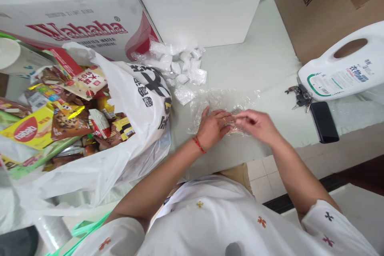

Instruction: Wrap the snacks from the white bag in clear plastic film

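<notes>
A crinkled clear plastic sheet [207,102], perhaps a bag or wrap, lies on the table in front of me. My left hand [213,125] rests on it, fingers stretched out toward the right, with a red cord around the wrist. Beside it, my right hand [258,125] has its thumb and fingertips pinched together at the sheet's near right part, apparently on the plastic. Something pinkish shows under or inside the plastic below the fingers; I cannot make out what it is. Several small white wrapped packets [183,64] are piled just beyond the sheet.
On the left, a white plastic bag [126,88] overflows with packaged snacks [69,120], near a paper cup [12,56]. A Wahaha carton [75,24] and a white box [198,4] stand behind. Right: a cardboard box [324,16], detergent bottle [339,72], keys [302,98], phone [324,122].
</notes>
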`<state>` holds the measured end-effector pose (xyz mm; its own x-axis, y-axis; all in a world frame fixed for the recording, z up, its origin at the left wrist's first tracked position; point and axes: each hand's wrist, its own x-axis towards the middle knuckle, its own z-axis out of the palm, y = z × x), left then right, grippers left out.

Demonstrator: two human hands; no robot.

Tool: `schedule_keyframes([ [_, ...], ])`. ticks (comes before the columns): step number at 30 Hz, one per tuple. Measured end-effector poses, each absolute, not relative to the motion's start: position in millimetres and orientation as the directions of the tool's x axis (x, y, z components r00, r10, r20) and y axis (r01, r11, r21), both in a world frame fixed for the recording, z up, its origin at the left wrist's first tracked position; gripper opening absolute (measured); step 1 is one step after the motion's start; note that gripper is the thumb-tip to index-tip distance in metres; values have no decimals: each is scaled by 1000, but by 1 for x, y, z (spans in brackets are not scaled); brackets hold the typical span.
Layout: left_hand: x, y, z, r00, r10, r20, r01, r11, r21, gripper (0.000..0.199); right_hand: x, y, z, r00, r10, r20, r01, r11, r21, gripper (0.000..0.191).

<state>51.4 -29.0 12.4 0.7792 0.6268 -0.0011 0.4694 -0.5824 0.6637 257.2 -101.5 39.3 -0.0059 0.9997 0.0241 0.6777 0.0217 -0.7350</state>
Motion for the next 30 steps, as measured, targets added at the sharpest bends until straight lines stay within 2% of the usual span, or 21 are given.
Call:
schedule_keyframes([
  [2,53,-30,12,773,634,6,483,-595,642,27,270,-74,43,69,993,91,751,8,-660,22],
  [4,53,-31,14,759,650,36,503,-621,601,25,277,-41,38,73,986,150,842,20,-539,26],
  [6,53,-32,19,741,668,74,529,-648,548,26,279,-10,23,36,993,115,896,19,-444,36],
  [8,53,-34,24,732,675,92,550,-665,505,26,278,14,6,10,999,54,916,12,-400,40],
  [10,53,-35,27,742,666,84,557,-680,477,26,276,25,-2,-36,999,14,910,39,-412,27],
  [12,53,-35,29,753,654,69,561,-693,453,26,276,25,2,-94,996,6,876,86,-475,16],
  [15,54,-37,29,755,654,49,580,-700,417,29,276,4,31,-142,988,58,804,149,-576,17],
  [17,54,-38,28,749,662,42,595,-699,397,31,272,-20,53,-172,979,112,775,205,-597,19],
  [20,54,-41,26,725,687,49,620,-683,386,28,261,-64,66,-261,956,135,754,290,-589,21],
  [25,45,-49,17,689,720,77,629,-648,429,27,239,-116,36,-362,926,111,786,367,-498,23],
  [30,12,-57,9,656,714,246,514,-661,547,22,226,-123,18,-394,911,123,828,410,-383,28],
])
